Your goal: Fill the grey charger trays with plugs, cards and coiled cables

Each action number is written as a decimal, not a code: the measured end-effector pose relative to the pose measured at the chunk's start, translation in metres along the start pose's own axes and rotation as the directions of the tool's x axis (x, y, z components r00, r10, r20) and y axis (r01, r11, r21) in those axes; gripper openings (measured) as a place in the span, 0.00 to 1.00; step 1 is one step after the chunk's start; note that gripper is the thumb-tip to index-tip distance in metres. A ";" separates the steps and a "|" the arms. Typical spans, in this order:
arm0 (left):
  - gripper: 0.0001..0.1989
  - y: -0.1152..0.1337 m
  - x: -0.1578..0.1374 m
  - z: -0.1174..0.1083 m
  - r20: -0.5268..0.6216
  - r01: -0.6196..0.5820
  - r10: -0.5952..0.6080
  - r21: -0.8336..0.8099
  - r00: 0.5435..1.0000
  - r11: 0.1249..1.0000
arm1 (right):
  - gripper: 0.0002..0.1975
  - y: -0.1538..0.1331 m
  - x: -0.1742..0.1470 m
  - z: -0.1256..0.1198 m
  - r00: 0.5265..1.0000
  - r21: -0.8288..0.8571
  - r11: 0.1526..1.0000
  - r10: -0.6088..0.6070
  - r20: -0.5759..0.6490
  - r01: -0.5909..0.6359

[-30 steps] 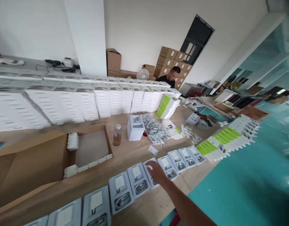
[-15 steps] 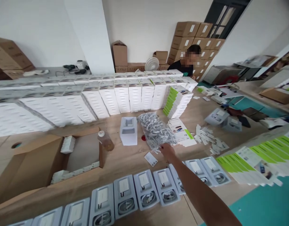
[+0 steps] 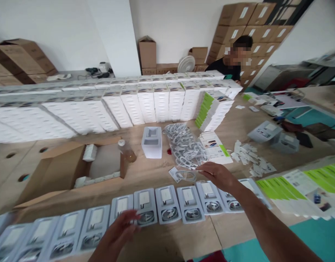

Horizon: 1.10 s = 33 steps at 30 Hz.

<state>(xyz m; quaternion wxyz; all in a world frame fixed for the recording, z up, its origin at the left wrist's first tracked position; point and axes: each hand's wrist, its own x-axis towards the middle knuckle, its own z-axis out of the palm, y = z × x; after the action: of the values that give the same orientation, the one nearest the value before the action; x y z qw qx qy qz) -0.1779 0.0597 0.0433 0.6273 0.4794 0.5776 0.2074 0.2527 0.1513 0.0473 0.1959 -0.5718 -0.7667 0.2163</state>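
Observation:
My right hand pinches the end of a coiled white cable, whose loop hangs to the left over a small white card. Just beyond lies a clear plastic bag of coiled cables. My left hand, slightly blurred, is over the near row of trays with its thumb and fingers apart and nothing in it. Beside its fingertips is a grey tray holding a white charger and a coiled cable. Several similar trays stretch to both sides.
An open carton with white pieces stands left, beside a clear bottle. A stack of empty trays stands mid-table. White boxes line the back. Green-and-white boxes lie right. Another person is behind the boxes.
My right hand has drawn a coiled cable away from the bag, slightly toward me and to the right. My left hand has come into view over the trays. The view has shifted.

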 end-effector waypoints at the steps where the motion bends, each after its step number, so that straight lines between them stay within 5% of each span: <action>1: 0.26 0.021 0.005 0.008 0.065 0.007 0.000 -0.103 0.998 0.995 | 0.15 -0.022 0.001 0.001 0.998 0.020 0.998 -0.065 0.025 0.065; 3: 0.24 0.051 0.014 0.023 0.167 0.034 0.011 -0.261 0.986 0.965 | 0.16 -0.064 0.003 0.009 0.979 0.083 0.982 -0.179 0.095 0.172; 6: 0.18 0.062 0.019 0.034 0.285 0.127 -0.035 -0.309 0.958 0.943 | 0.16 -0.114 0.004 0.033 0.940 0.182 0.945 -0.302 0.155 0.274; 12: 0.16 0.028 -0.014 0.012 0.101 0.092 -0.062 -0.323 0.993 0.942 | 0.15 -0.168 0.004 0.081 0.880 0.149 0.898 -0.436 0.186 0.414; 19: 0.23 -0.024 -0.045 -0.039 0.141 0.111 -0.056 -0.424 0.988 0.899 | 0.09 -0.249 0.010 0.128 0.852 -0.208 0.829 -0.484 0.201 0.520; 23: 0.20 -0.072 -0.055 -0.084 -0.067 0.038 -0.074 -0.429 0.995 0.902 | 0.07 -0.325 0.004 0.186 0.941 -0.320 0.890 -0.268 0.209 0.325; 27: 0.18 -0.118 -0.075 -0.139 -0.064 0.038 -0.090 -0.567 0.994 0.823 | 0.08 -0.399 0.005 0.254 0.993 -0.017 0.999 -0.041 0.110 0.043; 30: 0.19 -0.145 -0.097 -0.181 0.007 0.058 -0.073 -0.672 0.997 0.738 | 0.10 -0.442 0.005 0.301 0.994 0.241 0.967 0.065 0.087 -0.084; 33: 0.20 -0.163 -0.119 -0.215 0.097 0.112 -0.059 -0.732 0.994 0.672 | 0.11 -0.472 -0.002 0.342 0.975 0.512 0.830 0.182 0.127 -0.222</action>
<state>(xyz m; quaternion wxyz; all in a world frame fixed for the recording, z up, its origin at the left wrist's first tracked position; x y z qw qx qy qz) -0.4536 -0.0334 -0.0041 0.7946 0.1651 0.4464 0.3771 -0.3078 -0.0070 0.0259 0.2918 -0.5664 -0.6208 0.4568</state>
